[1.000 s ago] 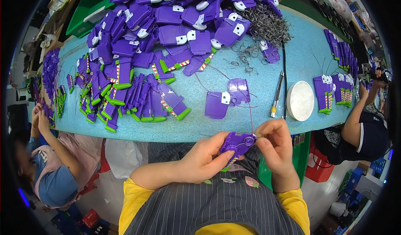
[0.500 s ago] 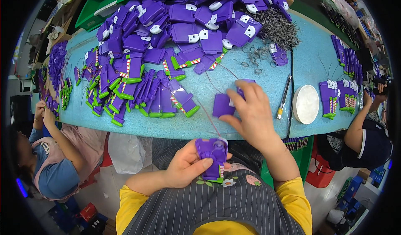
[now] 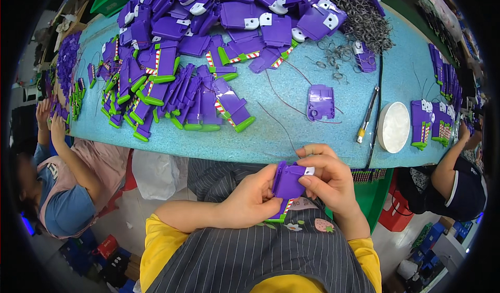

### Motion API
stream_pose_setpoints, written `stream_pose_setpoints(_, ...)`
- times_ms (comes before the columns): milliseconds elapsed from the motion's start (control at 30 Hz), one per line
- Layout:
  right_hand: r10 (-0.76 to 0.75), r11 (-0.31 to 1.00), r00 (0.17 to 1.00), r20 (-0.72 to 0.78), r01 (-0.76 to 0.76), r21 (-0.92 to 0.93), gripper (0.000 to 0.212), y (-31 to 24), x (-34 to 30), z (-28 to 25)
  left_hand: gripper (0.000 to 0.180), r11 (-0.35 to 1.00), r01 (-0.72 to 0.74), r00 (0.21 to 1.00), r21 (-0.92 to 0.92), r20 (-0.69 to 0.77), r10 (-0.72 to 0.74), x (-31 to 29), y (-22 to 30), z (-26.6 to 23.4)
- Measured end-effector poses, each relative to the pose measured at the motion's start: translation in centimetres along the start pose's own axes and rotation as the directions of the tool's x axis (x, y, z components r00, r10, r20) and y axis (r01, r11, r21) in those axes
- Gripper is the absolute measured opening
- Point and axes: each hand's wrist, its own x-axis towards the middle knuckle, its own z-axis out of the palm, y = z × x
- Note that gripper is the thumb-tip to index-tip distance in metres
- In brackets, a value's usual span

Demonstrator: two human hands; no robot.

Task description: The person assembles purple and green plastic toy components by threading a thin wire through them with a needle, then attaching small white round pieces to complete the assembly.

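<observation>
Just in front of my apron, both hands hold a purple plastic wing-shaped piece (image 3: 288, 185) with a white corner and a green, red-and-white striped lower end. My left hand (image 3: 249, 202) is closed around its left side. With fingers and thumb, my right hand (image 3: 329, 178) pinches the white corner (image 3: 309, 171). A thin wire (image 3: 281, 124) runs up from the piece onto the table. Beyond my hands, a single purple plastic shell (image 3: 321, 101) lies on the blue tabletop, its inner side up, with a wire by it. Fingers hide parts of the held piece.
A big heap of purple panels (image 3: 234, 11) fills the far side, with green-tipped wing pieces (image 3: 172, 95) at left. Tangled dark wire bits (image 3: 364, 24), a yellow-ended tool (image 3: 367, 114) and a white round dish (image 3: 394, 127) sit at right. Co-workers sit on both sides.
My right hand has come back from the tabletop to the piece in my left hand, bringing a purple panel with a white corner. A purple shell now shows where it reached. The view shifted slightly.
</observation>
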Motion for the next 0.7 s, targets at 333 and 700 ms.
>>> stream_pose_setpoints(333, -0.053, 0.974, 0.997, -0.06, 0.038, -0.223, 0.025, 0.3, 0.1, 0.6, 0.029, 0.975, -0.074, 0.996, 0.209, -0.024, 0.081, 0.0, 0.3, 0.2)
stream_pose_setpoints(700, 0.217, 0.775, 0.976, -0.007, -0.168, 0.609, 0.027, 1.2, -1.0, 1.3, 0.022, 0.733, -0.334, 0.93, 0.593, 0.083, 0.358, -0.3, 1.4, 0.5)
